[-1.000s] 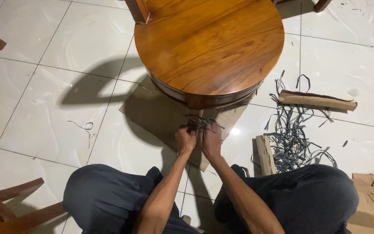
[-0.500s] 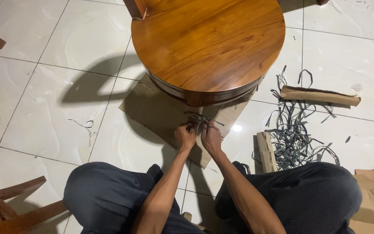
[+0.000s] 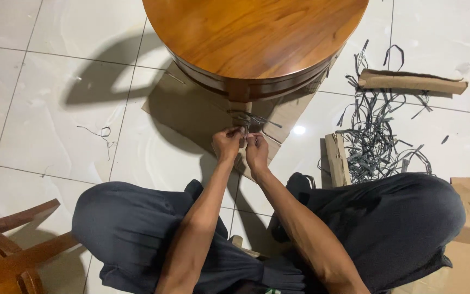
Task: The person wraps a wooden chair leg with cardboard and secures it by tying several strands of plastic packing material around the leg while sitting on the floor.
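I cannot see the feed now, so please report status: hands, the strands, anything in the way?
Left hand and right hand both pinch thin dark grey strands below the round brown wooden table. Nothing between the hands.

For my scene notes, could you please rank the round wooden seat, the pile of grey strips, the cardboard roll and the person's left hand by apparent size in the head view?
1. round wooden seat, cropped by the frame
2. pile of grey strips
3. cardboard roll
4. left hand, smallest
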